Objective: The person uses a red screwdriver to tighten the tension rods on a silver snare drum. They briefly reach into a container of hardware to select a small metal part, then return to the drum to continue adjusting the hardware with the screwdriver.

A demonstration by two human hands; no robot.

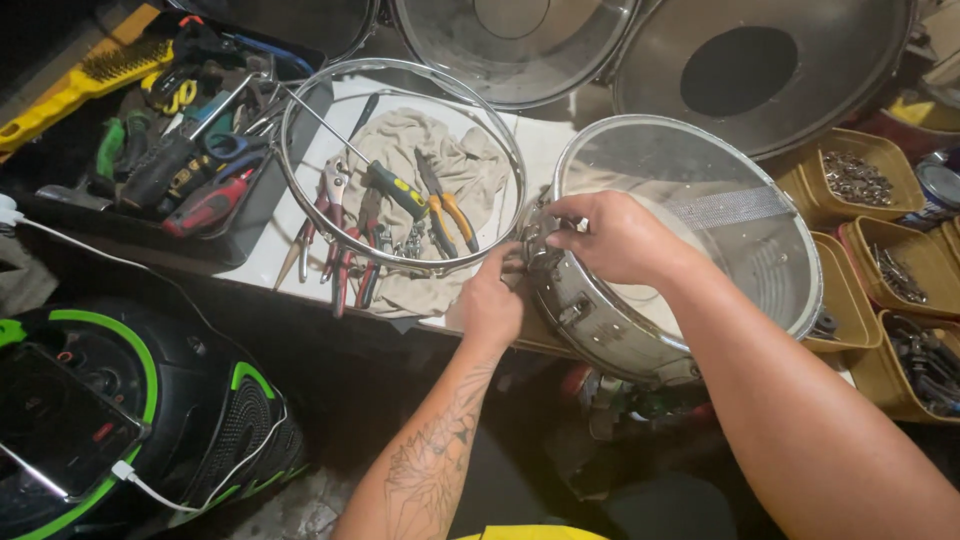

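Gripping the snare drum [680,250] at the bench edge, tilted, clear head facing up-right.
My right hand [610,235] pinches rim hardware; left hand [490,305] fingers curl beside the loose hoop [400,165], little free room.

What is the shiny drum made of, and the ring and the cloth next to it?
The drum looks like polished metal: its side is silvery and mirrors light. Its top skin looks like thin clear plastic, since you see through it. The ring seems chromed metal, thin and gleaming. The cloth looks like soft beige fabric, rumpled into folds.
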